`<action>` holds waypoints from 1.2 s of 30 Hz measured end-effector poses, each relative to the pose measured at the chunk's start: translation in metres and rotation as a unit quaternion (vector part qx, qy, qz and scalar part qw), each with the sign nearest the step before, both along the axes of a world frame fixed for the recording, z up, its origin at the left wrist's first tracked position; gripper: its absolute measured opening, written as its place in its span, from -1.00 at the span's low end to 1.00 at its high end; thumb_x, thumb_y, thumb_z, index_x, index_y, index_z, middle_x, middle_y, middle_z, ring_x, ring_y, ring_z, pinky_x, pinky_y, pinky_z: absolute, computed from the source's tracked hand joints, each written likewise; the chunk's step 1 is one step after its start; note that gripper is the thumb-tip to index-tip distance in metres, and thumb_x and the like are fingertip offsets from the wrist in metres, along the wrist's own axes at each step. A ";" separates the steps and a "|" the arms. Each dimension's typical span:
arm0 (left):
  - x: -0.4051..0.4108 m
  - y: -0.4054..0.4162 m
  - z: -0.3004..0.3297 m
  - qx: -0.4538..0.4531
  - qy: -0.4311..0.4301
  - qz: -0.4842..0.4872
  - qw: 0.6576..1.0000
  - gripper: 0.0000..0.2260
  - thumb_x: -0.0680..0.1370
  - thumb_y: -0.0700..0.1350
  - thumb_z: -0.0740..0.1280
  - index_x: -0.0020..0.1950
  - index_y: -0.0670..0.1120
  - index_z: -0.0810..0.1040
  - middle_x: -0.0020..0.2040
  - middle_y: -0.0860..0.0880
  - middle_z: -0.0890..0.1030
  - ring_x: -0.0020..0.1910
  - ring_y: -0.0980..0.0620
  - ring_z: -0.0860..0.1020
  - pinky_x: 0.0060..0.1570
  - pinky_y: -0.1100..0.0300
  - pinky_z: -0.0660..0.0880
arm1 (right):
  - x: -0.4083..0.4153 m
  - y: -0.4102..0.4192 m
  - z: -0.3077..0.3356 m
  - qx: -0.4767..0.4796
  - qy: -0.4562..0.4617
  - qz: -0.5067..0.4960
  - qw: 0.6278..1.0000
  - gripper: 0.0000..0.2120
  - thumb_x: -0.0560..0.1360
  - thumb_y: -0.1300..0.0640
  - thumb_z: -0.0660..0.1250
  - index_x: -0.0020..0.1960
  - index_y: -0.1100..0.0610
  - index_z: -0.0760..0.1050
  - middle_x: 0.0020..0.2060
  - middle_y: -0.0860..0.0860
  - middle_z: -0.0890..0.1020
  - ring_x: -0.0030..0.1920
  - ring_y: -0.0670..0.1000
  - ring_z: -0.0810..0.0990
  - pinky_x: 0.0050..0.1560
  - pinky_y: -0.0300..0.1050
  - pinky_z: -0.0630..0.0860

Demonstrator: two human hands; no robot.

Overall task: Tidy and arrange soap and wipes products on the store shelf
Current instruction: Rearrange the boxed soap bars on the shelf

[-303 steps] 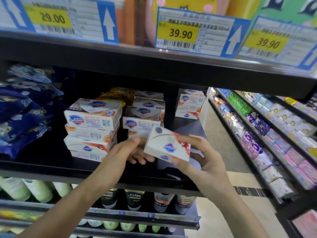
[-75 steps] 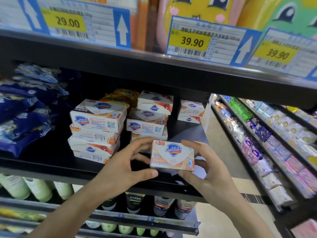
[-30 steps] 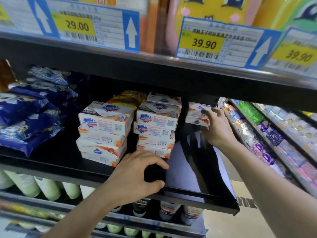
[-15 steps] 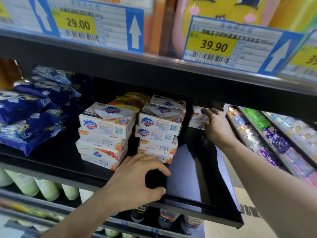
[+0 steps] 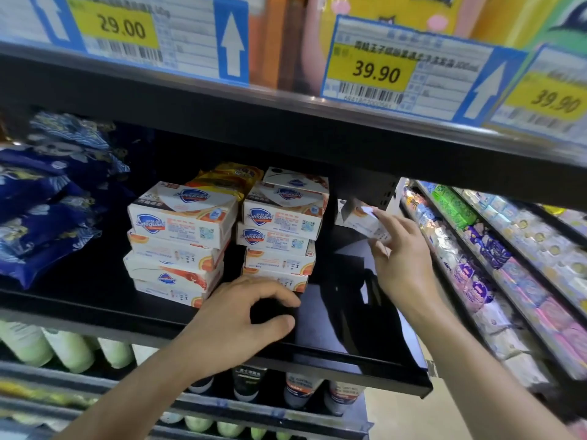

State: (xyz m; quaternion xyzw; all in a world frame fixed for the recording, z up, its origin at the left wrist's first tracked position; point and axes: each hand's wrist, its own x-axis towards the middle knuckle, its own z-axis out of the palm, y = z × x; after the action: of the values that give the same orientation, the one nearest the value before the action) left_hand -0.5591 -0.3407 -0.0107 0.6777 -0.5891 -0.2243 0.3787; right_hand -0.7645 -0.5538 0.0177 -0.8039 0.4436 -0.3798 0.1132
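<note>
My right hand (image 5: 401, 258) has a soap box (image 5: 362, 219) pinched at the back right of the shelf (image 5: 365, 315), tilted and just beside the right-hand stack (image 5: 281, 230). Left hand (image 5: 235, 325) is loosely curled on the shelf's front edge, holding nothing. Looks like stiff, light-ish cardboard, a bit slick, so I'd grab it across the long flat faces, not the end flaps.

Yellow price tags (image 5: 376, 71) above, green bottles (image 5: 73, 349) below
</note>
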 end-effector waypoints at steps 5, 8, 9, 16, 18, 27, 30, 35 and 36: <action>-0.002 0.001 0.003 0.000 0.039 0.009 0.999 -0.82 0.54 0.19 0.42 0.12 0.39 0.63 0.18 0.39 0.58 0.24 0.43 0.46 0.19 0.36 0.32 | -0.021 0.064 -0.017 0.021 -0.075 0.038 0.996 -0.49 0.62 0.24 0.36 0.47 -0.16 0.44 0.31 -0.13 0.47 0.20 0.06 0.55 0.25 0.01 0.57; -0.003 0.002 0.003 0.010 0.034 0.006 0.999 -0.71 0.46 0.38 0.31 0.14 0.39 0.62 0.19 0.39 0.58 0.25 0.40 0.46 0.26 0.25 0.36 | -0.034 0.095 -0.023 0.015 -0.106 0.046 0.993 -0.47 0.60 0.28 0.38 0.47 -0.14 0.45 0.33 -0.13 0.46 0.24 0.05 0.54 0.26 -0.05 0.55; -0.003 0.002 0.004 0.015 0.037 0.007 0.999 -0.64 0.43 0.44 0.26 0.14 0.39 0.62 0.19 0.38 0.58 0.25 0.38 0.47 0.29 0.21 0.37 | -0.037 0.104 -0.024 0.006 -0.115 0.049 0.992 -0.45 0.59 0.29 0.39 0.47 -0.14 0.46 0.34 -0.12 0.45 0.27 0.03 0.53 0.24 -0.08 0.53; -0.007 0.004 0.014 0.032 0.097 0.002 0.995 -0.48 0.42 0.53 0.13 0.14 0.30 0.65 0.12 0.31 0.67 0.16 0.38 0.55 0.31 0.12 0.42 | -0.036 0.145 -0.038 -0.059 -0.073 0.086 0.992 -0.38 0.48 0.37 0.48 0.44 -0.07 0.52 0.41 -0.02 0.45 0.41 0.08 0.49 0.32 0.01 0.52; -0.010 0.005 0.018 0.028 0.112 -0.012 0.993 -0.45 0.44 0.52 0.14 0.09 0.19 0.67 0.09 0.25 0.70 0.14 0.32 0.59 0.31 0.06 0.44 | -0.028 0.152 -0.040 -0.071 -0.064 0.095 0.991 -0.35 0.45 0.39 0.51 0.43 -0.07 0.54 0.39 0.00 0.46 0.41 0.03 0.48 0.37 -0.26 0.41; -0.008 0.005 0.019 0.040 0.194 -0.011 0.980 -0.55 0.39 0.26 0.41 0.09 -0.03 0.67 -0.05 0.00 0.78 0.07 0.01 0.72 0.35 -0.16 0.48 | -0.015 0.155 -0.037 -0.012 -0.093 0.146 0.985 -0.20 0.39 0.33 0.57 0.48 -0.20 0.38 0.42 -0.13 0.31 0.31 -0.04 0.50 0.17 -0.36 0.52; -0.007 0.005 0.018 0.024 0.203 0.003 0.979 -0.64 0.43 0.18 0.41 0.10 -0.01 0.68 -0.07 0.00 0.77 0.04 0.05 0.71 0.36 -0.14 0.47 | -0.021 0.150 -0.026 0.147 -0.187 0.161 0.958 -0.26 0.45 0.10 0.55 0.51 -0.23 0.30 0.36 -0.27 0.43 0.27 -0.07 0.55 0.08 -0.24 0.60; -0.004 0.006 0.017 0.014 0.237 0.003 0.971 -0.70 0.48 0.12 0.39 0.13 0.01 0.68 -0.02 -0.05 0.77 0.11 0.00 0.71 0.41 -0.16 0.43 | -0.025 0.127 0.002 0.376 -0.234 0.196 0.875 -0.48 0.45 -0.15 0.38 0.41 -0.22 0.45 0.02 -0.15 0.71 -0.08 -0.06 0.66 -0.14 -0.16 0.61; -0.004 0.006 0.017 0.017 0.236 0.002 0.972 -0.71 0.49 0.12 0.39 0.14 0.03 0.68 0.00 -0.05 0.77 0.12 0.00 0.70 0.41 -0.15 0.43 | -0.024 0.123 0.005 0.393 -0.233 0.211 0.864 -0.50 0.45 -0.10 0.38 0.39 -0.19 0.48 -0.02 -0.09 0.73 -0.12 -0.06 0.66 -0.19 -0.14 0.61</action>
State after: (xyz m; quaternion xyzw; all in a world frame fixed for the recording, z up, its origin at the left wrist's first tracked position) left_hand -0.5633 -0.3343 0.0066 0.6130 -0.4780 -0.3867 0.4962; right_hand -0.7881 -0.4305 0.0223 -0.6553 0.3360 -0.3176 0.5974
